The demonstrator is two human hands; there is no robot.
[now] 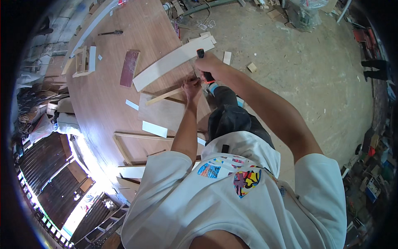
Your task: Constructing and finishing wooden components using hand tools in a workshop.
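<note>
My right hand (209, 66) is wrapped round a cordless drill (208, 77), black with orange edging. A thin dark bit seems to point from it toward my left hand (192, 88). The fingers of that hand are drawn together close to the bit; whatever they pinch is too small to make out. Beside them, the end of a narrow wooden strip (165, 96) reaches my left hand. The strip lies over a flat brown board (155, 113) at the table's right edge. Past both hands, a long pale plank (172, 60) rests across the table edge.
The wide wooden tabletop (97, 89) carries a dark red block (129, 68), a small wooden frame (85, 62), white offcuts (154, 129) and a larger frame (143, 135). Wood scraps (252, 67) lie on the concrete floor (298, 66). A wrapped bucket (304, 16) stands far right.
</note>
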